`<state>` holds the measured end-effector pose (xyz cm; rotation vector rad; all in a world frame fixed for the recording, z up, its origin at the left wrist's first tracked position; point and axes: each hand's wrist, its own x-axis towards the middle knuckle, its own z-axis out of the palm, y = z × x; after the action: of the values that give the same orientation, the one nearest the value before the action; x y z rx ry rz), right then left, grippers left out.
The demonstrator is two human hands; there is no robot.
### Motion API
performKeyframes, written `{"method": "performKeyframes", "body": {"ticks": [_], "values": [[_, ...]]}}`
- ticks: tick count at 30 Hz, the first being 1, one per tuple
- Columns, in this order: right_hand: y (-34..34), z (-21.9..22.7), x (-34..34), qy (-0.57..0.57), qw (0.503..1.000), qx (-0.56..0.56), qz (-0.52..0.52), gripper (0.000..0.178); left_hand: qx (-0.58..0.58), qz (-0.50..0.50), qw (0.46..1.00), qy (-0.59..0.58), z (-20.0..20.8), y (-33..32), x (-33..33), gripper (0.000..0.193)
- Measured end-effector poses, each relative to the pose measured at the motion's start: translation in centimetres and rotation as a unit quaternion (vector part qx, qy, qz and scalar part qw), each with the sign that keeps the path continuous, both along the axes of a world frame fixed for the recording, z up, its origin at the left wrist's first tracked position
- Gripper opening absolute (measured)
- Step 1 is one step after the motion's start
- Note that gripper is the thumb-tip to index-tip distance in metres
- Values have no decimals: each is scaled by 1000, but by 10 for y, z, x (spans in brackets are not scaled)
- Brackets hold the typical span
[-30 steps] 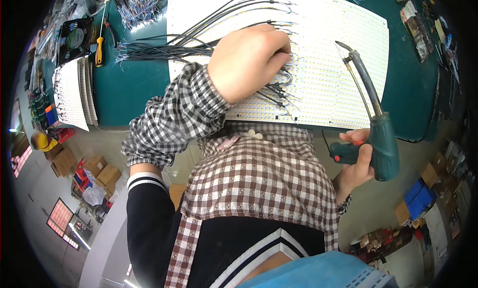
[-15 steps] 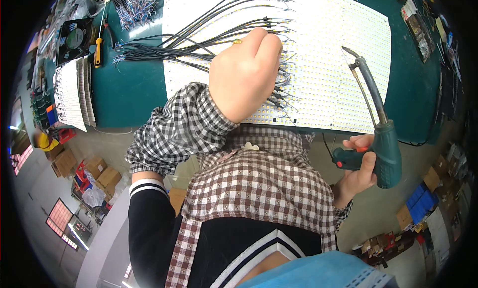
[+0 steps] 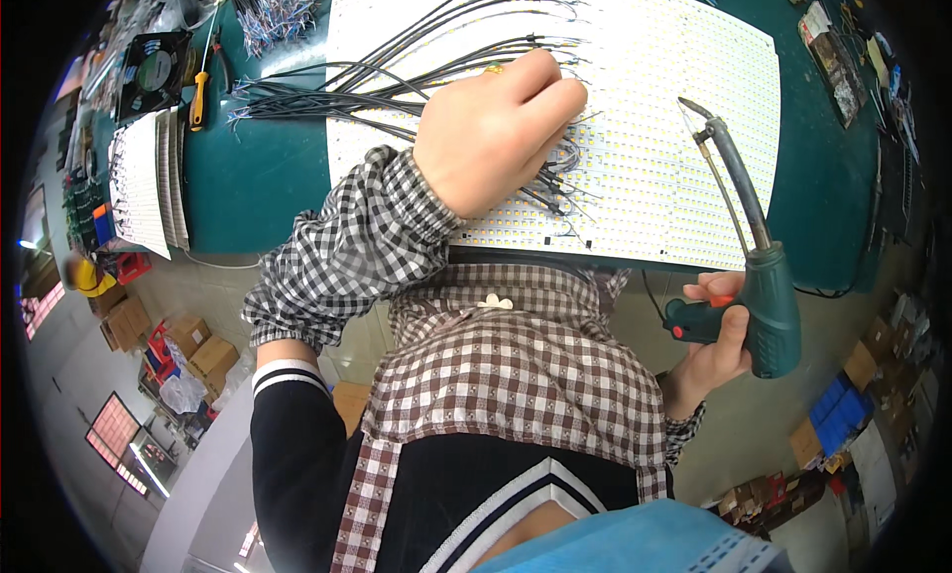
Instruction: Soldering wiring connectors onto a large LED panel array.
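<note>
My left hand (image 3: 491, 132) is over the white LED panel (image 3: 684, 48), its fingers curled down and pressed together. Its fingertips and whatever they pinch are hidden beneath the knuckles. Black cables (image 3: 327, 107) with bare, thin wire ends run under and beside this hand across the panel. In my right hand (image 3: 719, 345) is a green soldering gun (image 3: 772, 310), gripped by its handle beside the table's front edge. Its bent metal tip and a thin wire-feed tube point up and left, over the panel's right part.
A yellow-handled screwdriver (image 3: 199, 99), a black fan (image 3: 154, 72) and stacked white panels (image 3: 144, 186) are on the green table (image 3: 253, 191) at left. Bundled wires (image 3: 273, 18) lie at the back left. A worn box (image 3: 833, 72) sits at the right.
My left hand has shifted slightly to the right over the panel, its fingers still curled. My right hand and the soldering gun stay almost in place.
</note>
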<state>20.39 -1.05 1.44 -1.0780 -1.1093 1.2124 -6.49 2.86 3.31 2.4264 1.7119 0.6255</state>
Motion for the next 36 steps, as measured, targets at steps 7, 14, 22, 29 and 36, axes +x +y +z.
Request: {"method": "performKeyframes", "body": {"ticks": [7,14,22,29,36], "values": [[-2,-1,0,3,1000,-1,-12,36,-82,141,947,-276,-10,1,3,11],[-2,-4,2,5,1000,-7,-16,37,-175,68,965,-182,2,15,-1,12],[-4,-2,4,-13,1000,-12,-7,41,-114,27,985,-127,-6,5,8,11],[-5,0,4,-32,999,-19,2,41,-208,148,937,-238,-5,9,13,11],[-8,0,5,-71,995,-45,54,42,-172,140,955,-196,-2,13,12,12]]}}
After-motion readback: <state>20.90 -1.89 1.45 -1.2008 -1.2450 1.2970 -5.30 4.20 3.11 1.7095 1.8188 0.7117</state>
